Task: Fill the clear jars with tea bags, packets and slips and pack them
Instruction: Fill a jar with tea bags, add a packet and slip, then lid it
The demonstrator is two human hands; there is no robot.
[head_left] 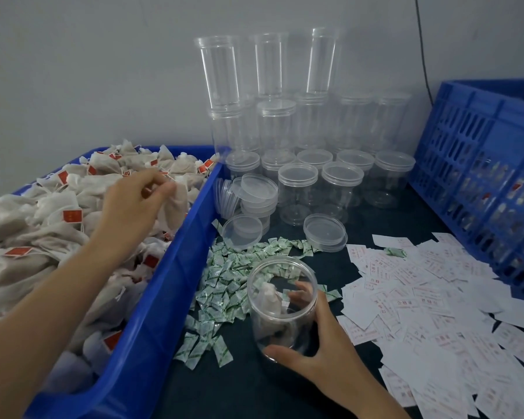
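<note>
Curled round the lower wall of the lidless clear plastic jar point(285, 325), the right hand point(321, 352) steadied it, thumb in front and fingers behind. The jar looked light, stiff and slick, best gripped low on its wall, and it held a few pale tea bags point(269, 300). The left hand point(133, 204) pinched one soft, featherweight white mesh tea bag point(176, 207) inside the heaped blue plastic bin point(164, 282), while small green-printed packets point(221, 285) lay just left of the right hand and white paper slips point(421, 297) just right of it.
</note>
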